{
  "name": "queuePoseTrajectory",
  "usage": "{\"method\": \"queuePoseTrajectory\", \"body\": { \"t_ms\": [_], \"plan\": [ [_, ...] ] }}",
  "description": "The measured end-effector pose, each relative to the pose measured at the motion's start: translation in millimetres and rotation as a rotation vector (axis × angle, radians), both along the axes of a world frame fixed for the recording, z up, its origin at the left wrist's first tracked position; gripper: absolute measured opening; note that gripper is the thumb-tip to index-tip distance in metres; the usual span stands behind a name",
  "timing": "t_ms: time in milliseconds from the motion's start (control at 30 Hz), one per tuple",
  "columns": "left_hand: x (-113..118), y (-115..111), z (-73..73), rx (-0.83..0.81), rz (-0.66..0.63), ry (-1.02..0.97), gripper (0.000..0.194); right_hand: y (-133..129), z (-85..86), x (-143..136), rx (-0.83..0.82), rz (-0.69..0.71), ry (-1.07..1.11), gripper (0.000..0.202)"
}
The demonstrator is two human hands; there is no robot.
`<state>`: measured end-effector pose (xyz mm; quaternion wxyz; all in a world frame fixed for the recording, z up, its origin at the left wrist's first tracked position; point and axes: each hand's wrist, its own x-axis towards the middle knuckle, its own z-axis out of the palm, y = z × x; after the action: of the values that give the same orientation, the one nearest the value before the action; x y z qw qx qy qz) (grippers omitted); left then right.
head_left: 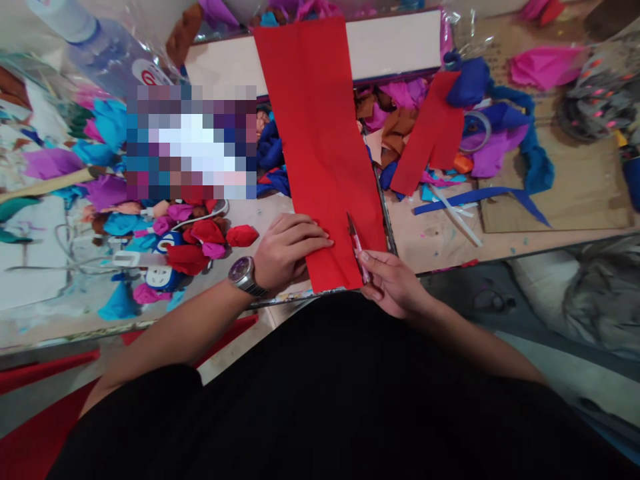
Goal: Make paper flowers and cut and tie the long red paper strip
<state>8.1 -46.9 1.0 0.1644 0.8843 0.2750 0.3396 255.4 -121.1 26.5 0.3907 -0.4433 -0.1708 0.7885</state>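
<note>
A long red strip of crepe-like paper or cloth point(320, 133) lies lengthwise in front of me, with creases along it. Its far end rests over a long pale box point(395, 43). My left hand point(287, 250), with a watch on the wrist, presses its outstretched fingers on the strip's left side near the front edge. In my right hand point(393, 280) is a slim pointed tool point(355, 240) with a dark tip and a pink-and-white body, pinched between thumb and fingers. Its tip points away from me over the strip. Whether it is scissors or a knife is unclear.
Colourful scraps and a red piece point(425, 137) lie right of the strip, beside a tape roll point(475, 131) and brown cardboard point(565, 200). At left are a power socket point(163, 270), cable, red bundles point(207, 233) and a large bottle point(100, 50). One patch is pixelated.
</note>
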Motion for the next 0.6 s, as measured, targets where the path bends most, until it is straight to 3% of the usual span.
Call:
{"method": "queuePoseTrajectory", "body": {
  "t_ms": [600],
  "plan": [
    [0.2, -0.1, 1.3, 0.014, 0.003, -0.006, 0.027, -9.4, 3.2, 6.8, 0.003, 0.025, -0.025, 0.045]
  ]
}}
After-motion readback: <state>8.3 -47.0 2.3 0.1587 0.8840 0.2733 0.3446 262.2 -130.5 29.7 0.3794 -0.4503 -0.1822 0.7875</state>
